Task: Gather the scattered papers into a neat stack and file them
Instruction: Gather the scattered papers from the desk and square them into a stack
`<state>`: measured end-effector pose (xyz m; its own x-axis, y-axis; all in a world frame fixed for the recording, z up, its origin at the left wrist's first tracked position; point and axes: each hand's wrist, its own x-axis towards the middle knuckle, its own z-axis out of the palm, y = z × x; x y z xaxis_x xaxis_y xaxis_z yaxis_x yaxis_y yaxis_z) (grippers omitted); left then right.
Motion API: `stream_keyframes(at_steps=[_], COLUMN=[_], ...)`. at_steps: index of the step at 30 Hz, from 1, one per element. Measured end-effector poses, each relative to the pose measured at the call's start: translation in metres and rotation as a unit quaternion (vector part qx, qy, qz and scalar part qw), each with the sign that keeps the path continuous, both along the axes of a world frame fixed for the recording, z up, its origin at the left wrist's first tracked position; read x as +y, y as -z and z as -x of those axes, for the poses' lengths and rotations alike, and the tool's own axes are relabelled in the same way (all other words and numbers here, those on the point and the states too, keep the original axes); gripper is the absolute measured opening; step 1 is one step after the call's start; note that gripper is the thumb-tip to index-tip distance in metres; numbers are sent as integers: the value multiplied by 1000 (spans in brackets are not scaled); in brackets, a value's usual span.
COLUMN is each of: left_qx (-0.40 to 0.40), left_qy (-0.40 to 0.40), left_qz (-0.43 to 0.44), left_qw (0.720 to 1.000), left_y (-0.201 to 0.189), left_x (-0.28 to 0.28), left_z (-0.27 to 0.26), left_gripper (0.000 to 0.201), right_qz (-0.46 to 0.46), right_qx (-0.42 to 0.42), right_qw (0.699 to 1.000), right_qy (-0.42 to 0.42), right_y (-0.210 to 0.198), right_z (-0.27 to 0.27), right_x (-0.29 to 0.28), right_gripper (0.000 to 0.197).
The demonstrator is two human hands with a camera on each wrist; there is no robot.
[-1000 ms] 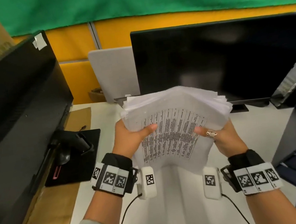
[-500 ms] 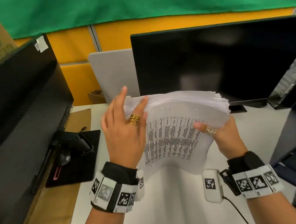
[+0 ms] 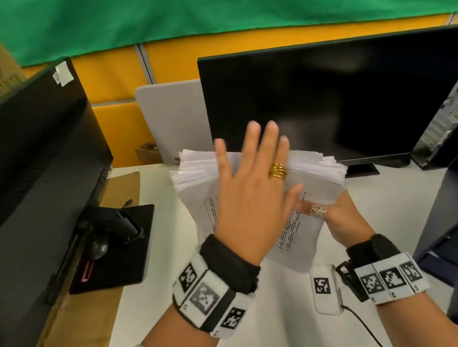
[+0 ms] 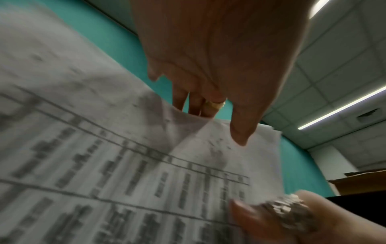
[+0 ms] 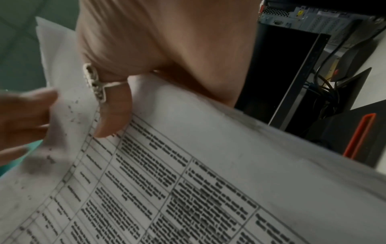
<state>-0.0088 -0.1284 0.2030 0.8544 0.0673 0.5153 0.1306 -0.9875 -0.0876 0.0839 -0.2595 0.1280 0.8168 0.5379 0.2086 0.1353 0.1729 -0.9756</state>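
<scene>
Left of the stack of papers, a black monitor stands on its stand at the white desk's edge. The stack is held upright above the desk, its top edges uneven. The left hand lies flat against its printed front, fingers straight and spread. The right hand grips the stack's right edge, thumb pressed on the front sheet. Behind the stack stands a wide black screen.

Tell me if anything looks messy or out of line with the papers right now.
Yes. The paper stack is uneven: sheet edges stagger along its top, not flush. The right hand grips it while the left hand is open and flat against it.
</scene>
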Motion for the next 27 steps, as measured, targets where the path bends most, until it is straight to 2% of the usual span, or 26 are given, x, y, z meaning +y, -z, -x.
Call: stream_keyframes(at_steps=[2, 5, 7, 9, 12, 13, 16, 18, 19, 21, 22, 23, 25, 27], left_qx=[15, 19, 32, 42, 57, 83, 129, 122, 106, 80, 89, 107, 129, 119], left_qy=[26, 51, 98, 125, 74, 51, 25, 47, 60, 68, 59, 46, 26, 30], left_qz=[-7, 7, 13, 29, 19, 20, 29, 58, 92, 162, 161, 137, 62, 53], left_qw=[1000, 998, 995, 991, 995, 995, 991, 990, 988, 981, 981, 984, 989, 991], left_y=[-1, -1, -2, -4, -14, -17, -21, -24, -24, -25, -27, -29, -27, -26], left_x=[-14, -20, -20, -18, -4, 4, 23, 30, 33, 40, 42, 42, 46, 51], left_z=[-5, -7, -9, -12, -9, -8, -8, -9, -9, -11, -12, -12, -13, -10], left_gripper=[58, 53, 59, 69, 93, 93, 58, 50, 59, 91, 97, 91, 58, 45], right_qz=[9, 20, 23, 17, 7, 2, 15, 31, 36, 40, 40, 39, 28, 23], right_qx=[-5, -4, -10, -7, -9, -1, 26, 28, 26, 22, 21, 21, 25, 16], right_qw=[1000, 999, 999, 999, 1000, 1000, 999, 999, 999, 999, 999, 999, 998, 998], right_qy=[24, 50, 47, 41, 11, 4, 11, 15, 15, 14, 20, 32, 56, 64], right_y=[-3, -5, -4, -3, -2, -1, 5, 9, 11, 13, 14, 15, 16, 13], right_z=[1, 1, 1, 1, 1, 1, 0, 2, 3, 6, 7, 9, 12, 15], right_x=[3, 3, -2, -8, -12, -12, -10, -7, -4, 1, 4, 6, 11, 15], right_gripper=[43, 52, 52, 40, 46, 48, 54, 51, 46, 41, 40, 39, 38, 36])
